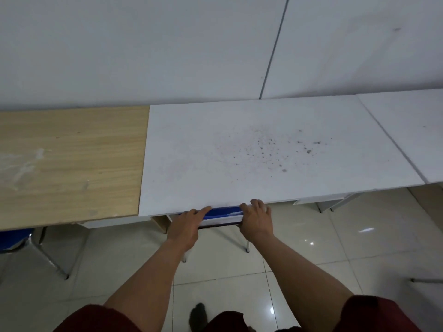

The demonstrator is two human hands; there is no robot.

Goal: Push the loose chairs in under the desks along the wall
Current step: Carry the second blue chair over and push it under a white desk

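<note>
A blue chair [221, 213] with a white band on its backrest and metal legs stands almost wholly under the white desk [251, 152]; only the top of its back shows at the desk's front edge. My left hand [187, 226] grips the left end of the backrest, its fingers reaching the desk edge. My right hand [257, 218] grips the right end, fingers curled over the top. The chair's seat is hidden under the desk.
A wooden desk [69, 161] adjoins on the left, with another blue chair [14, 238] partly under it. Another white desk [412, 130] stands at the right. All are against a white wall. The tiled floor [311, 248] is glossy; my foot [197, 316] shows below.
</note>
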